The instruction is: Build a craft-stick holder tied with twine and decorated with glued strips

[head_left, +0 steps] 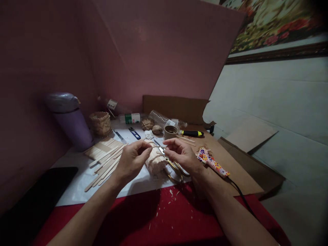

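Observation:
My left hand (133, 160) hovers over the white sheet (74, 191) with thumb and fingers pinched together on something thin that I cannot make out. My right hand (180, 155) is pinched the same way just to its right, above gold-handled scissors (171, 164) that lie on the sheet. Between and under both hands sits a small round holder made of popsicle sticks (155, 162). Loose popsicle sticks (105, 164) lie spread to the left of my left hand.
A flowered glue gun (211, 162) with a black cord lies on brown cardboard (238, 174) at right. Further back: a purple flask (69, 118), woven basket (100, 123), twine balls (156, 129), tape roll (171, 131), blue snips (134, 133), yellow-black knife (192, 133). Wood chips dot the red cloth (164, 218).

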`<state>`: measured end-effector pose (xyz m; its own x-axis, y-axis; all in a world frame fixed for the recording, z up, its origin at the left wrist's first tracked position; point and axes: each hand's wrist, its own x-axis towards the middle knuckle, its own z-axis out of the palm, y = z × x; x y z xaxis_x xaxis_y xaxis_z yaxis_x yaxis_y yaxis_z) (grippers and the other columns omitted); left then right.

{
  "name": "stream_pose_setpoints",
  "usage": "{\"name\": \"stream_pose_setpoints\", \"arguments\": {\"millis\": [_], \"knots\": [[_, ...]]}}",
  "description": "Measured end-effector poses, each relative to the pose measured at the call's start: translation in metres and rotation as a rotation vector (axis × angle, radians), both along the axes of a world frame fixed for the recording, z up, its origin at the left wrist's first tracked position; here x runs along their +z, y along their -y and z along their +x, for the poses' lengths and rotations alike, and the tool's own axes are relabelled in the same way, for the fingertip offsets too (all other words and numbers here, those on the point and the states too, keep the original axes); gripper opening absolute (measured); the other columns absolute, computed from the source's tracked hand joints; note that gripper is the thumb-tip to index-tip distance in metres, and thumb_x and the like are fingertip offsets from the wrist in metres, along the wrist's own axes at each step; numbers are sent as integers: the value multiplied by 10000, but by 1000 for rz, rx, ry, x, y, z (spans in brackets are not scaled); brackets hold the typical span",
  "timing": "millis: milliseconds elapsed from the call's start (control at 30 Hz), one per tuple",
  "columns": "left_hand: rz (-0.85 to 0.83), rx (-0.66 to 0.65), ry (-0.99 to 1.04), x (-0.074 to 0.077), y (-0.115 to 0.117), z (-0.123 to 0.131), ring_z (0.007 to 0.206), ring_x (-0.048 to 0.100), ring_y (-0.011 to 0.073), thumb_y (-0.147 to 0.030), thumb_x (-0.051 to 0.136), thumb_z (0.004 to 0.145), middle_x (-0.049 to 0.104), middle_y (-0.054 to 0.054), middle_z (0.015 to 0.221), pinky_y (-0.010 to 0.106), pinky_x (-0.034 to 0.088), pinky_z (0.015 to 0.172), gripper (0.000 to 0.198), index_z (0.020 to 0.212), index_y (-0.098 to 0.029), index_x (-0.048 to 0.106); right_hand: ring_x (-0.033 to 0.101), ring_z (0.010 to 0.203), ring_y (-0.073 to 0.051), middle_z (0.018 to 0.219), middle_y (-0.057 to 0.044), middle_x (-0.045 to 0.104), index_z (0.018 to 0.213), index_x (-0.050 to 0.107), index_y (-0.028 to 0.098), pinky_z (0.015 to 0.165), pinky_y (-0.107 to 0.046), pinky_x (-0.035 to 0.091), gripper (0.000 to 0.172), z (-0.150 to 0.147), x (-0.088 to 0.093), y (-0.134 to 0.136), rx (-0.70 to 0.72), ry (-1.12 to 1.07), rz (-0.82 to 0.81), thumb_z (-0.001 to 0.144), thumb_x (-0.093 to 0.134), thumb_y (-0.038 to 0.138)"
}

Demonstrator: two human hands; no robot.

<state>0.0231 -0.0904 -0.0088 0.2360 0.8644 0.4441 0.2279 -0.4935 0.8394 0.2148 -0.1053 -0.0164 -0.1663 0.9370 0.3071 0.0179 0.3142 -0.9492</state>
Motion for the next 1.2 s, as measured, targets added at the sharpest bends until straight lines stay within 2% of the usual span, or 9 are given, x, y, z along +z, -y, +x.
{"name": "stream_pose_setpoints", "arguments": {"millis": [167,367,433,500,600,667,900,1100,1200], "knots": [[84,4,-20,1,-1,-1,624,587,144,-250,615,779,678,40,702,248,449,580,121,763,-156,689,516,607,-96,739,0,600,852,614,167,538,-223,414,175,-2,0,3,-76,82,22,793,640,330],[297,30,-61,1,1,-2,794,642,172,-222,578,831,713,80,883,286,486,701,161,897,-177,718,558,707,-130,784,-22,627,861,629,169,628,-250,442,133,0,-1,6,-128,242,145,845,590,296],[272,8,-45,1,2,-1,794,650,172,-226,585,828,721,76,877,286,493,707,154,887,-180,720,563,714,-139,790,-28,631,868,632,170,637,-259,446,126,-2,0,8,-129,322,187,854,578,282],[177,-51,-44,1,3,0,760,658,170,-245,607,811,731,68,843,278,501,681,146,865,-177,724,566,719,-142,793,-30,633,877,633,171,641,-261,447,119,-3,3,10,-126,364,234,861,567,268],[42,-121,-49,1,4,3,704,656,162,-252,629,785,736,59,801,260,501,628,138,838,-172,729,575,739,-146,806,-32,638,881,639,176,658,-263,449,108,-5,5,12,-141,373,297,865,565,252],[15,-130,-52,1,4,3,671,641,152,-242,629,778,728,47,761,248,491,603,120,800,-174,725,582,753,-150,821,-36,643,892,640,180,666,-266,453,110,-6,5,13,-149,369,307,866,568,259],[-64,-88,-25,2,7,4,581,584,131,-238,638,743,681,29,664,231,448,529,91,734,-166,693,571,707,-139,790,-24,621,988,597,188,629,-256,454,169,-6,1,14,-149,346,256,858,584,295],[-84,-125,1,3,7,5,521,532,106,-231,632,744,642,8,625,211,417,479,72,741,-173,674,564,712,-136,797,-32,626,892,619,176,620,-246,448,130,-9,5,16,-115,340,217,868,559,290],[-54,-125,-16,1,7,4,484,483,89,-234,628,751,611,-2,608,200,380,443,71,756,-172,661,542,647,-117,745,-11,588,851,597,174,584,-237,444,138,-10,3,14,-65,240,132,863,562,307]]}}
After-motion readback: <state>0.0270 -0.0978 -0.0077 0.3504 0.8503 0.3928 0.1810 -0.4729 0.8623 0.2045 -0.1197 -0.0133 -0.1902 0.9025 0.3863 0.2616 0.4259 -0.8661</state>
